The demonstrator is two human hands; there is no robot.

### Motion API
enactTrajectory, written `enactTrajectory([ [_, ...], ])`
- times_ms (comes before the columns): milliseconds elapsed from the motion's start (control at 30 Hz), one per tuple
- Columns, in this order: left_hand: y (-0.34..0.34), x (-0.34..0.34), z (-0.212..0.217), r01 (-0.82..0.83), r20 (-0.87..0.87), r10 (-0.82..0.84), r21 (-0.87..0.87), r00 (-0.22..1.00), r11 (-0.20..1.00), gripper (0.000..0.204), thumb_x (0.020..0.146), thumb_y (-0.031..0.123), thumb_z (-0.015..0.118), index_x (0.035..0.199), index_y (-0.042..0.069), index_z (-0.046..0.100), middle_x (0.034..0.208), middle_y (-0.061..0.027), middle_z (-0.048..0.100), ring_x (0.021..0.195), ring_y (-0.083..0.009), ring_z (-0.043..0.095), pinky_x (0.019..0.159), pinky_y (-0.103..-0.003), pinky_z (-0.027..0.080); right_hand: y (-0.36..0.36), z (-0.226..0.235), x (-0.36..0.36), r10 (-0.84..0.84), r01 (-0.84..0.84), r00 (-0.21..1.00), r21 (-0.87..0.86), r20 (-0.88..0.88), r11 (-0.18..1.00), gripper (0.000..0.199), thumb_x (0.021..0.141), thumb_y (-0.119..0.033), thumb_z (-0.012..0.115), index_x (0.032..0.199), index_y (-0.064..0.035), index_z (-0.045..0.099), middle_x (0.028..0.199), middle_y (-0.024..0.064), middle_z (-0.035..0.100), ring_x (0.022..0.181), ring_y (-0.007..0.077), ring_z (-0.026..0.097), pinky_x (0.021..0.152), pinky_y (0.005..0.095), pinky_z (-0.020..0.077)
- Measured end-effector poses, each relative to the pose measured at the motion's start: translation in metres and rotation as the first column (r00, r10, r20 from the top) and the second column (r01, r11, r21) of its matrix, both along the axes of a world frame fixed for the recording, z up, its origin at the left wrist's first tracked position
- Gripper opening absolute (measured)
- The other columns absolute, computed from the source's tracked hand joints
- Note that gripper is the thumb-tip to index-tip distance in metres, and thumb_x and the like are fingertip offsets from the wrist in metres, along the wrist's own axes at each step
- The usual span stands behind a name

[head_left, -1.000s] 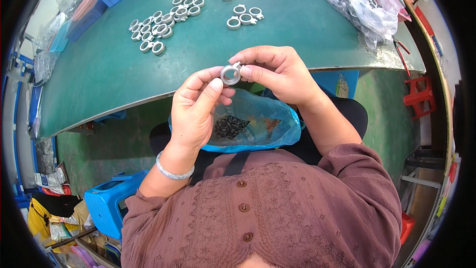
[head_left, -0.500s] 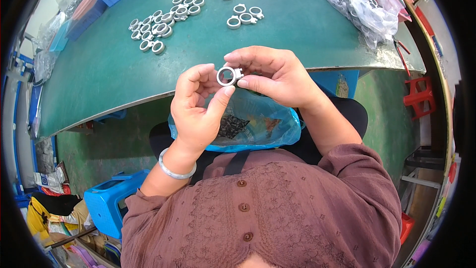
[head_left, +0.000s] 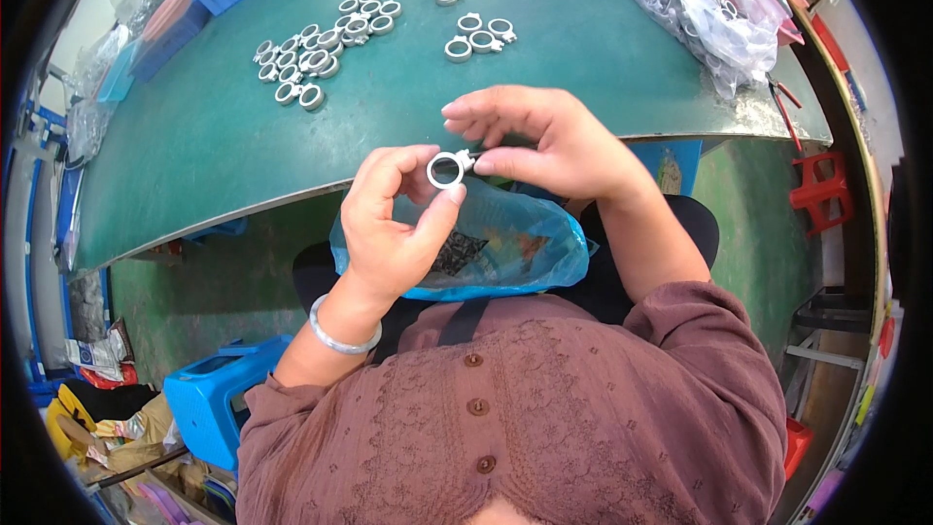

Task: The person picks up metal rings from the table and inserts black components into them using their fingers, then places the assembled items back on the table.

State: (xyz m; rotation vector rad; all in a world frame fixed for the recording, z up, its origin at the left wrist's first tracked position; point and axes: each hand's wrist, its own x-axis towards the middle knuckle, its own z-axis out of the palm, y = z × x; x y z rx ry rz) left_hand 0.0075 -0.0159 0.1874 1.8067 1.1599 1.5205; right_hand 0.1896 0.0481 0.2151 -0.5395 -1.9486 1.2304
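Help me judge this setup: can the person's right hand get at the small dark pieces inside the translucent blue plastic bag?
Probably yes: the right hand is near the bag, whose open top leaves a way to the pieces, though that hand is at a silver metal ring.

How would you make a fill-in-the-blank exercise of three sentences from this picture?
1. The left hand pinches the metal ring between its fingers and ____.
2. The pale bangle is worn on the ____ arm.
3. The open plastic bag below the hands is coloured ____.

Missing words: thumb; left; blue.
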Motion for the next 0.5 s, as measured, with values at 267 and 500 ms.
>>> enactTrajectory([
  [267, -0.008, 0.000, -0.001, 0.071, -0.515, -0.169, -0.205, 0.840, 0.976, 0.030, 0.066, 0.010, 0.069, 0.092, 0.001, 0.057, 0.070, -0.0052, 0.050, 0.057, -0.0122, 0.049, 0.053, -0.023, 0.042, 0.058, -0.007, -0.006, -0.631, 0.294, 0.748, 0.749, 0.207, 0.594, 0.019, 0.074, -0.009, 0.057, 0.093, -0.0058, 0.060, 0.083, 0.0136, 0.058, 0.078, 0.0312, 0.055, 0.070, 0.0375, 0.0451],
  [500, -0.002, -0.003, -0.004, 0.160, 0.041, -0.155, -0.324, 0.987, 0.933, 0.023, 0.077, 0.008, 0.064, 0.096, -0.001, 0.057, 0.069, 0.0003, 0.053, 0.055, -0.0027, 0.045, 0.052, -0.016, 0.039, 0.065, 0.005, -0.024, -0.604, 0.153, 0.592, 0.661, 0.534, 0.735, 0.014, 0.074, -0.010, 0.057, 0.087, -0.0064, 0.061, 0.081, 0.0109, 0.059, 0.079, 0.0293, 0.056, 0.069, 0.0376, 0.0453],
])
